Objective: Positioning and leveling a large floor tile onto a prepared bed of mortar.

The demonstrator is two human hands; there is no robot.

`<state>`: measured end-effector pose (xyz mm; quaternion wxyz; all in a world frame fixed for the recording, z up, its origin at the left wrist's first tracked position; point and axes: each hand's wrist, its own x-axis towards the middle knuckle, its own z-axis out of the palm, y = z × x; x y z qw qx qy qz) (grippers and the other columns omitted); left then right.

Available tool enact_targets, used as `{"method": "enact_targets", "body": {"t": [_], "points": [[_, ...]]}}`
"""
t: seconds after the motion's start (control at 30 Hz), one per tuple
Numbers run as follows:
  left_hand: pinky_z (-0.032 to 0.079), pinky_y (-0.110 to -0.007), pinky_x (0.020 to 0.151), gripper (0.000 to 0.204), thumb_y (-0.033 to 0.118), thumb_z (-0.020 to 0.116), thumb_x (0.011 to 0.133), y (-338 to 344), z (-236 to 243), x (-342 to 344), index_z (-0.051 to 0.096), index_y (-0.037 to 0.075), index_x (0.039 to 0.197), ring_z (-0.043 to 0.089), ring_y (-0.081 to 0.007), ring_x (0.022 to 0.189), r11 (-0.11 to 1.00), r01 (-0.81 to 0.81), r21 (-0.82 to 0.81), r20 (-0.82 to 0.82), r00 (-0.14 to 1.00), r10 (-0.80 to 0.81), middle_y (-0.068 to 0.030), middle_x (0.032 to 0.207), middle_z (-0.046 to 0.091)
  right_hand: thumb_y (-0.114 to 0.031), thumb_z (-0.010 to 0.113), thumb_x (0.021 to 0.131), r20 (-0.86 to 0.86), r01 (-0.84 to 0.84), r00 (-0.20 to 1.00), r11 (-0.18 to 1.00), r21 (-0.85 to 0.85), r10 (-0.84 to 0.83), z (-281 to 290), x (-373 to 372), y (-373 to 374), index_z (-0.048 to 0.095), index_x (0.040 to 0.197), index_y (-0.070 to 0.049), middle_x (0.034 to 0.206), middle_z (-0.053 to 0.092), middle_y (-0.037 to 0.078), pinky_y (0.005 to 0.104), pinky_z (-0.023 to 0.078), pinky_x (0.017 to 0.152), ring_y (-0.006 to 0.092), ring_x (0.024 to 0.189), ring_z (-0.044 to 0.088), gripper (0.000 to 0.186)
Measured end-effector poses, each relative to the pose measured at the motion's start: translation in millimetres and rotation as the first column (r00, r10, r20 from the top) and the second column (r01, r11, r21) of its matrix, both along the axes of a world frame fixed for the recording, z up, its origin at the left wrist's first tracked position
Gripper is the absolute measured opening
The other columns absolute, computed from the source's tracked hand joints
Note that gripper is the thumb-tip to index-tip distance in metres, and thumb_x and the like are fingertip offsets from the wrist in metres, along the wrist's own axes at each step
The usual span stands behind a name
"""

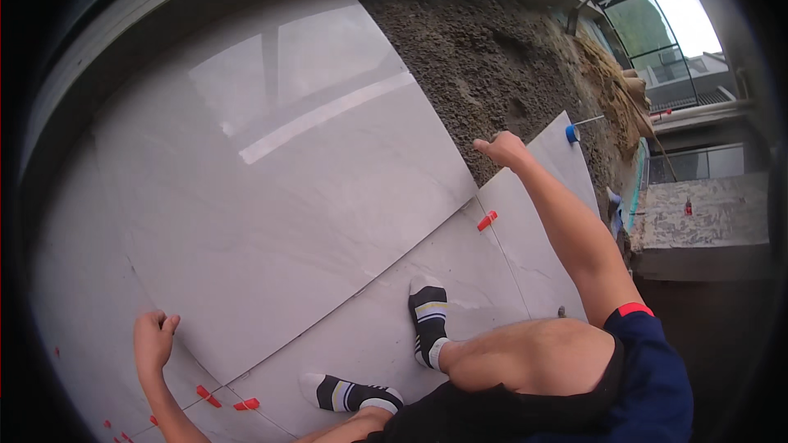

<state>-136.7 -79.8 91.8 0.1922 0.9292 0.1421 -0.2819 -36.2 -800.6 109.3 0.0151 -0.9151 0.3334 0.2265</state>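
Beyond the two socked feet (428, 324) lies a large pale tile (328, 221), its near edge along the row of nearer tiles (468, 279) and its right edge beside a rough, dark mortar bed (468, 49); the left hand (156, 340) is near the tile's near left corner, fingers curled in with the thumb near them; the right hand (502, 148) is just beyond the tile's right edge, one digit pointing left and the others folded; whether either hand pinches or touches anything cannot be told.

Judging by the layout, much of the floor in view is covered; red clips (487, 221) sit at joints beside and below the large tile, which suggests those neighbours are placed; none shows along its middle near edge, where a dark line runs, so whether it is fully seated is uncertain; the exposed mortar appears to be the part left uncovered.

Undersides of the tiles are hidden; the right forearm covers part of the tile at the right, where a small blue round object (572, 134) is hard to identify; glare washes over the large tile's far half, and the dark fisheye rim cuts off the floor at the left.
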Motion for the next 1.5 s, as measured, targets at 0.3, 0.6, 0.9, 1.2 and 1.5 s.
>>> {"method": "enact_targets", "body": {"t": [0.3, 0.6, 0.9, 1.2, 1.5], "points": [[0.043, -0.039, 0.059, 0.029, 0.016, 0.074, 0.086, -152.1, 30.1, 100.0, 0.059, -0.008, 0.079, 0.050, -0.0253, 0.057, 0.887, 0.415, -0.201, 0.228, 0.901, -0.370, -0.0186, 0.064, 0.057, -0.059, 0.055, 0.097, 0.309, 0.059, 0.662, 0.459, 0.887, -0.683, 148.7, -64.2, -79.1, 0.055, 0.131, 0.002, 0.126, 0.064, 0.014, 0.0408, 0.051, 0.099, 0.0273, 0.114, 0.063, 0.070], [0.048, -0.037, 0.062, 0.019, 0.017, 0.064, 0.090, -185.0, 24.7, 72.9, 0.068, 0.001, 0.099, 0.061, -0.0252, 0.063, 0.777, 0.576, -0.253, 0.218, 0.817, -0.534, -0.0143, 0.070, 0.065, -0.065, 0.040, 0.099, 0.109, -0.251, 0.418, 0.001, 0.968, -0.902, 144.5, -183.2, -125.2, 0.051, 0.133, 0.002, 0.128, 0.061, 0.017, 0.0432, 0.050, 0.103, 0.0272, 0.119, 0.061, 0.075], [0.049, -0.035, 0.067, 0.025, 0.020, 0.060, 0.097, -197.1, 42.9, -1.5, 0.067, 0.000, 0.110, 0.059, -0.0200, 0.073, 0.816, 0.482, -0.319, 0.158, 0.876, -0.456, -0.0125, 0.078, 0.064, -0.054, 0.053, 0.100, -0.013, -0.019, 0.263, -0.019, 1.000, -0.965, 23.5, -307.9, -109.0, 0.048, 0.140, -0.006, 0.129, 0.061, 0.011, 0.0374, 0.050, 0.097, 0.0206, 0.111, 0.065, 0.062], [0.050, -0.042, 0.071, 0.030, 0.024, 0.059, 0.099, -326.1, 143.8, 55.2, 0.067, -0.002, 0.111, 0.061, -0.0300, 0.076, 0.605, 0.793, 0.070, 0.175, 0.587, -0.790, -0.0212, 0.089, 0.069, -0.039, 0.062, 0.099, 0.344, 0.265, 0.134, 0.368, 0.891, -0.929, 55.5, -501.8, -117.2, 0.052, 0.140, -0.002, 0.117, 0.068, 0.012, 0.0352, 0.053, 0.090, 0.0196, 0.102, 0.068, 0.056], [0.053, -0.044, 0.078, 0.029, 0.024, 0.056, 0.101, -538.1, 183.8, 48.1, 0.068, 0.002, 0.115, 0.068, -0.0349, 0.089, 0.255, 0.937, 0.237, -0.042, 0.273, -0.961, -0.0240, 0.100, 0.070, -0.032, 0.065, 0.093, -0.009, 0.616, 0.755, 0.705, 0.350, -0.656, 103.6, -676.9, -119.7, 0.055, 0.138, -0.012, 0.125, 0.065, 0.015, 0.0432, 0.050, 0.097, 0.0308, 0.116, 0.062, 0.050]]}}
